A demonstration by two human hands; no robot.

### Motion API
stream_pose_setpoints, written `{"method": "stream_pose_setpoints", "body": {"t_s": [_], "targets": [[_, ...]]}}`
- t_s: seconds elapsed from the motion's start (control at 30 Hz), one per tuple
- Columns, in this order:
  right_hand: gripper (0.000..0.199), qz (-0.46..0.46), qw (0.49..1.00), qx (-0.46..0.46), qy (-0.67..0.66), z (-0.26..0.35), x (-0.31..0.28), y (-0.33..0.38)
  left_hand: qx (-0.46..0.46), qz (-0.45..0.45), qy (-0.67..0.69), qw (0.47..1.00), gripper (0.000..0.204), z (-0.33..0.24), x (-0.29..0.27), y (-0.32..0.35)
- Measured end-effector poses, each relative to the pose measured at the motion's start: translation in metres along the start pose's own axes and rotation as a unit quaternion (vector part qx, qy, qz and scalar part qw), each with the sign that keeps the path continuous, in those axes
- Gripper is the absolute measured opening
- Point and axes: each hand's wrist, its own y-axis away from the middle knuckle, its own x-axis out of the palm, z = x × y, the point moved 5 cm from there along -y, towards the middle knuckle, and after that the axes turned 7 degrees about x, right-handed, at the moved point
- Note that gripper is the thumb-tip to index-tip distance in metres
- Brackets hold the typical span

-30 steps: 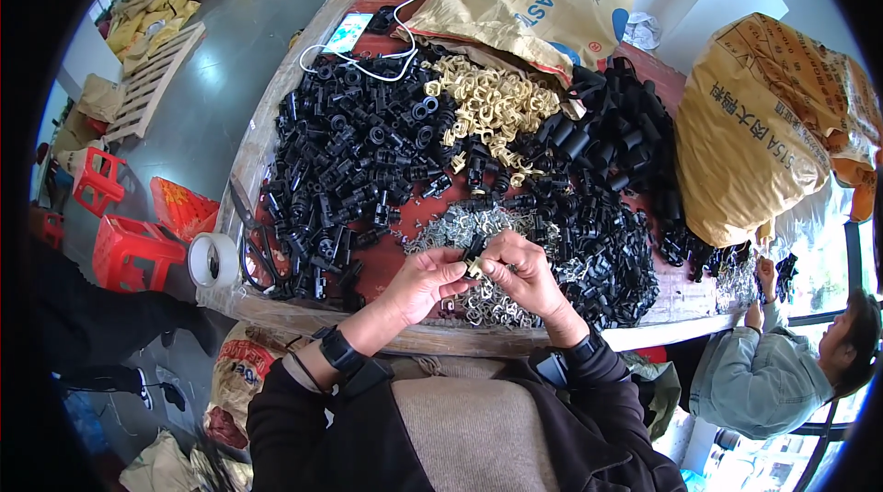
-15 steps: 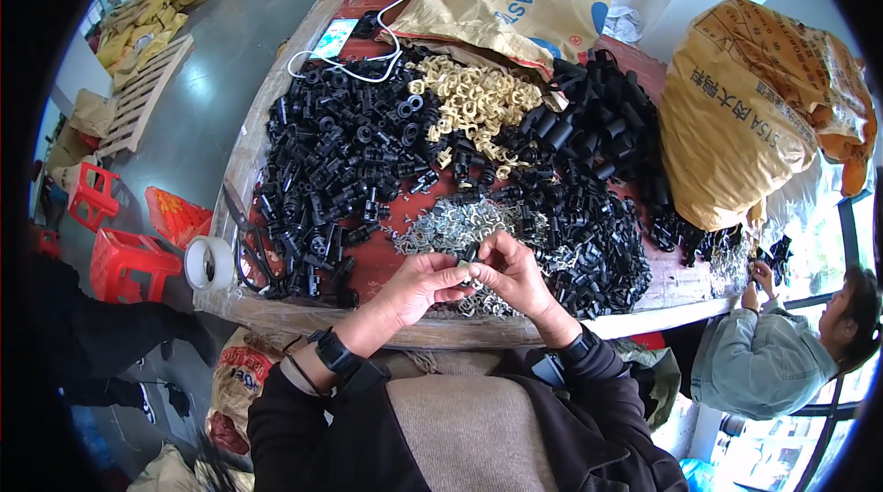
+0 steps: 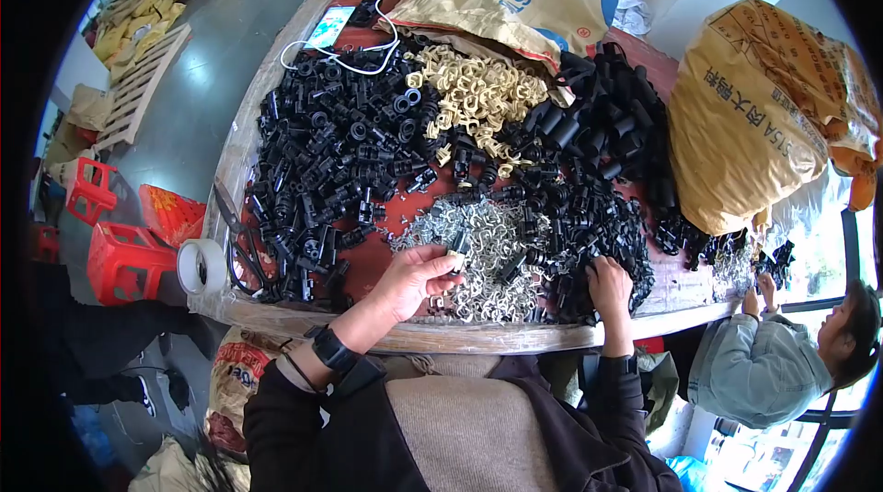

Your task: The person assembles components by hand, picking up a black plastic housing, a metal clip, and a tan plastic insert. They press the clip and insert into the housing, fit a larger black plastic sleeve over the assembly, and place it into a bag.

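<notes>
My left hand is closed over the near edge of the metal pile, pinching a small black plastic part between thumb and fingers. Off to the right, my right hand reaches into a heap of small black plastic pieces; its fingertips are sunk among them, so their grip is hidden. Between the hands lies a pile of small silvery metal clips. Larger black fittings cover the left of the table, and cream-coloured plastic clips are heaped behind the metal ones.
Black tubes lie at the back right, near a large yellow sack. Scissors and a tape roll are at the table's left edge. A phone with a white cable lies behind. Another person works at the far right.
My hands were together over the metal clips. The right hand has since moved away to the right, into the black pieces. The left hand stays near its place, holding the black part.
</notes>
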Motion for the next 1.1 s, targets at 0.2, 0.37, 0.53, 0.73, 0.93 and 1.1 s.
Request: {"method": "stream_pose_setpoints", "body": {"t_s": [0.2, 0.37, 0.53, 0.73, 0.93, 1.1], "targets": [[0.012, -0.082, 0.995, -0.038, -0.03, 0.006, -0.016, -0.009, -0.005, -0.006, -0.008, 1.0, 0.015, -0.004, 0.002, 0.002], [0.012, -0.046, 0.962, 0.022, -0.267, 0.025, -0.034, -0.012, -0.003, -0.002, -0.018, 1.0, 0.015, -0.002, -0.001, 0.003], [0.021, 0.168, 0.813, 0.047, -0.556, 0.062, -0.026, -0.006, 0.002, 0.008, -0.023, 1.0, 0.015, -0.006, 0.007, 0.007], [0.028, 0.296, 0.477, 0.079, -0.823, 0.115, -0.006, -0.003, 0.01, 0.012, -0.017, 1.0, 0.015, -0.01, 0.009, 0.014], [0.026, 0.355, 0.405, 0.092, -0.838, 0.148, -0.006, 0.0, 0.011, 0.012, -0.012, 1.0, 0.015, -0.012, 0.007, 0.012], [0.023, 0.311, 0.477, 0.059, -0.82, 0.157, -0.008, -0.001, 0.004, 0.018, -0.019, 1.0, 0.016, -0.012, 0.008, 0.008]]}}
